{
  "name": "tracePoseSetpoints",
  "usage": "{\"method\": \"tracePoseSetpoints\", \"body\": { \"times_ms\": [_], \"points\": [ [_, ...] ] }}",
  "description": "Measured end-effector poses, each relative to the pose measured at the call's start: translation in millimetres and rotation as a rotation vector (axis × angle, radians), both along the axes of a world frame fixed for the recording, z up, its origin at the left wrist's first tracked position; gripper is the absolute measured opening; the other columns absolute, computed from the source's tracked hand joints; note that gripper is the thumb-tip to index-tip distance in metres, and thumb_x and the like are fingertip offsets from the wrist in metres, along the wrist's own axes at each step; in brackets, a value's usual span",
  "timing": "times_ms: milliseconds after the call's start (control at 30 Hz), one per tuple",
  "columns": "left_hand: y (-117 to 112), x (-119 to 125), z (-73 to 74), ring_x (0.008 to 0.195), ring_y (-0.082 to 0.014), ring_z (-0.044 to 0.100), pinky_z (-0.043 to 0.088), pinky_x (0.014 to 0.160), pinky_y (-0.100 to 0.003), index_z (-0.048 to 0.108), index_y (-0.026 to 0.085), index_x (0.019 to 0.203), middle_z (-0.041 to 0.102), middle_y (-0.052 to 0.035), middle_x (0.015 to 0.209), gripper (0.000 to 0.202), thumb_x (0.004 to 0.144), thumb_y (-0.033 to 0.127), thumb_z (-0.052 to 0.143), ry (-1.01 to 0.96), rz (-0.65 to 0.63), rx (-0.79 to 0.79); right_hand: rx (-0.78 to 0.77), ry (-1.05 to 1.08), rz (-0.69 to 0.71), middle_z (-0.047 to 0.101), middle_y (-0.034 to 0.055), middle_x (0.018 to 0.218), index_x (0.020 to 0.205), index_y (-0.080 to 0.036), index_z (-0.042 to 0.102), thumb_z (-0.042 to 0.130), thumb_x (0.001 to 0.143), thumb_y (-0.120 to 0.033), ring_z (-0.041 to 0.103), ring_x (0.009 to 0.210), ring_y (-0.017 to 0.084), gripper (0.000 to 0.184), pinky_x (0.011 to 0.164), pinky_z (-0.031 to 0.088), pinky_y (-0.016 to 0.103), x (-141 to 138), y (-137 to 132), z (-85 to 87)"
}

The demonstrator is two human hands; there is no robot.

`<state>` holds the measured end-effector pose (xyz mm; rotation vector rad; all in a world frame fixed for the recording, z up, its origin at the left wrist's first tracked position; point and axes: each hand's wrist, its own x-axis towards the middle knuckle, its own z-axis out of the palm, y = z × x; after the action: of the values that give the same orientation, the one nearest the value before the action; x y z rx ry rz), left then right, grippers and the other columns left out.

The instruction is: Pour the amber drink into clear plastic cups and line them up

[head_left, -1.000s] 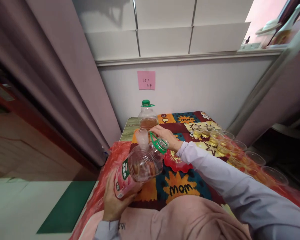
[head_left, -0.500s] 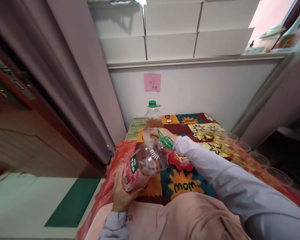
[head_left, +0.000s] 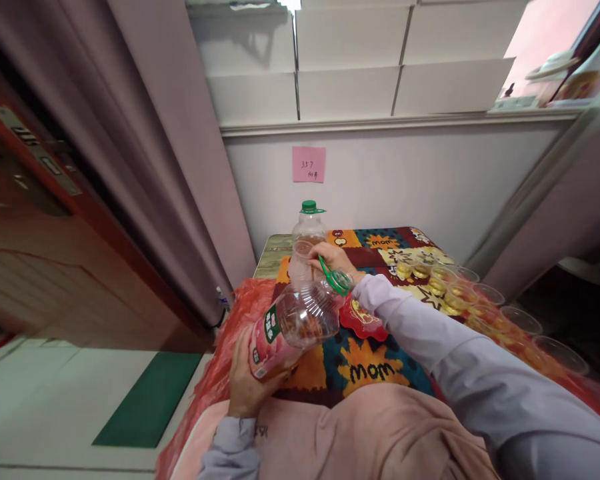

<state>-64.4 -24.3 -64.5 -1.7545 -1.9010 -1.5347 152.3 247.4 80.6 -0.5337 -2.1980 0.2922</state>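
Note:
A big clear plastic bottle with a pink label lies tilted in front of me, its uncapped mouth with a green ring and handle pointing right. Some pale amber drink shows inside it. My left hand is wrapped round its base. Beyond the bottle, my right hand pinches a clear plastic cup near its rim, close to the green handle. The bottle partly hides the cup, and I cannot tell what is in it. A second bottle, capped in green, stands upright behind the cup.
Several clear cups with yellow liquid stand along the table's right side. A red scalloped dish lies on the patterned cloth. Red plastic sheeting hangs over the left edge. A wall with a pink note closes the back.
My right hand has come up a little with the cup, so more of both shows above the bottle. The tilted bottle stays nearly the same in my left hand. The view has shifted slightly.

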Motion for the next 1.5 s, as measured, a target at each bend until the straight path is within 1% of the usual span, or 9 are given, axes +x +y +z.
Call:
{"method": "tracePoseSetpoints", "body": {
  "times_ms": [100,200,333,467,733,867,1033,1200,1500],
  "points": [
    [-0.1,-0.3,1.1,0.138,-0.0466,0.065,0.054,0.112,-0.068,0.049,0.019,0.158,0.064,-0.0233,0.151,0.111,0.068,0.069,0.091,0.001,-0.009,-0.002,0.001,0.104,-0.061,0.076,0.0059,0.099,0.095,-0.023,0.071,0.067,0.101,-0.02,0.07,0.094,0.022,0.008,0.088,0.055,0.034,27.8,-9.0,11.7],
    [0.2,-1.8,-0.5,0.141,-0.0471,0.062,0.052,0.116,-0.069,0.049,0.021,0.16,0.062,-0.0232,0.154,0.114,0.066,0.068,0.093,-0.029,-0.005,-0.023,0.008,0.149,-0.15,0.077,0.0068,0.102,0.097,-0.024,0.071,0.068,0.103,-0.025,0.072,0.097,0.023,0.007,0.089,0.056,0.035,74.0,-26.2,7.2],
    [1.7,-2.5,0.0,0.144,-0.0469,0.06,0.047,0.12,-0.068,0.051,0.02,0.158,0.061,-0.0235,0.156,0.117,0.062,0.071,0.094,-0.089,0.005,-0.04,-0.033,-0.142,-0.25,0.077,0.0101,0.12,0.098,-0.024,0.075,0.069,0.102,-0.027,0.075,0.099,0.024,0.008,0.083,0.057,0.034,134.6,-53.3,-31.4],
    [2.6,-0.8,5.7,0.143,-0.0461,0.061,0.048,0.12,-0.066,0.05,0.019,0.158,0.061,-0.0234,0.155,0.117,0.062,0.067,0.096,-0.092,-0.008,-0.062,-0.158,-0.35,-0.333,0.077,0.0114,0.124,0.1,-0.024,0.079,0.067,0.102,-0.025,0.076,0.099,0.024,0.012,0.085,0.059,0.035,161.2,-69.3,-69.2],
    [1.9,-0.4,8.0,0.143,-0.0454,0.06,0.048,0.121,-0.066,0.049,0.02,0.159,0.06,-0.0227,0.156,0.116,0.062,0.064,0.096,-0.098,0.008,-0.084,-0.209,-0.407,-0.397,0.077,0.0117,0.123,0.105,-0.022,0.08,0.067,0.102,-0.023,0.076,0.103,0.025,0.013,0.089,0.059,0.036,155.0,-67.8,-83.0],
    [2.0,-1.6,8.3,0.142,-0.0457,0.061,0.048,0.12,-0.067,0.049,0.02,0.16,0.061,-0.0223,0.156,0.116,0.063,0.064,0.096,-0.079,0.0,-0.08,-0.204,-0.406,-0.414,0.075,0.0129,0.132,0.12,-0.022,0.078,0.067,0.103,-0.024,0.076,0.109,0.028,0.02,0.093,0.06,0.04,156.7,-72.0,-84.0],
    [2.1,-0.3,10.3,0.14,-0.0458,0.062,0.05,0.118,-0.066,0.048,0.019,0.161,0.061,-0.0225,0.154,0.116,0.065,0.065,0.095,-0.047,0.008,-0.076,-0.171,-0.298,-0.507,0.066,0.018,0.151,0.147,-0.022,0.066,0.078,0.097,-0.039,0.067,0.134,0.036,0.054,0.11,0.055,0.05,157.7,-75.4,-83.9],
    [2.7,1.1,11.3,0.14,-0.0462,0.062,0.05,0.118,-0.067,0.049,0.019,0.161,0.061,-0.0224,0.154,0.115,0.066,0.066,0.093,-0.028,0.008,-0.048,-0.3,-0.173,-0.608,0.061,0.0217,0.159,0.161,-0.019,0.048,0.088,0.083,-0.045,0.059,0.146,0.04,0.091,0.12,0.046,0.059,139.9,-69.1,-97.2],
    [0.9,-0.4,8.4,0.143,-0.0451,0.06,0.047,0.121,-0.065,0.045,0.02,0.164,0.058,-0.0224,0.158,0.118,0.065,0.063,0.095,-0.045,0.011,-0.093,-0.377,-0.182,-0.631,0.073,0.0203,0.142,0.157,-0.018,0.052,0.079,0.088,-0.036,0.07,0.131,0.039,0.077,0.114,0.049,0.057,129.6,-63.5,-101.7]
  ]
}}
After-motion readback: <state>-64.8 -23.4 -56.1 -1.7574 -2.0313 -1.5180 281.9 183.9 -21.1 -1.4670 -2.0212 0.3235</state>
